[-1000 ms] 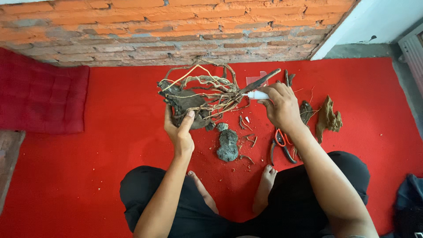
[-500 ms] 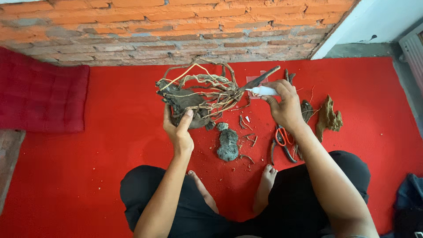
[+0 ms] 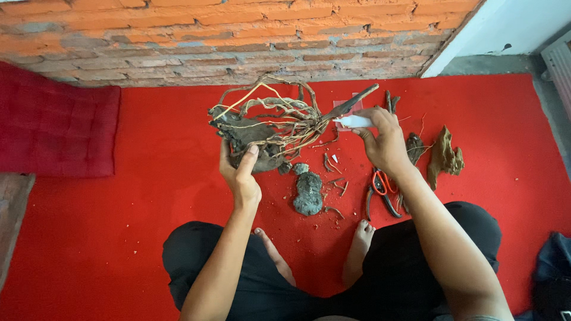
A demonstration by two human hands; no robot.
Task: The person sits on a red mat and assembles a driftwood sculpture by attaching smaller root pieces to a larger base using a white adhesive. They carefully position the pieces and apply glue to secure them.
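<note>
My left hand grips a tangled driftwood root piece from below and holds it up above the red carpet. My right hand holds a small white tube with its tip pointed left at the root's right side, beside a dark twig that sticks out of the tangle. A grey rock lies on the carpet just below the root piece, between my hands.
Red-handled cutters lie by my right wrist. A brown wood chunk and more twigs sit to the right. A brick wall runs behind, a red cushion lies left. My crossed legs are below.
The root piece has tilted and shifted slightly left in my left hand. My right hand has brought the white tube closer to the root's right side.
</note>
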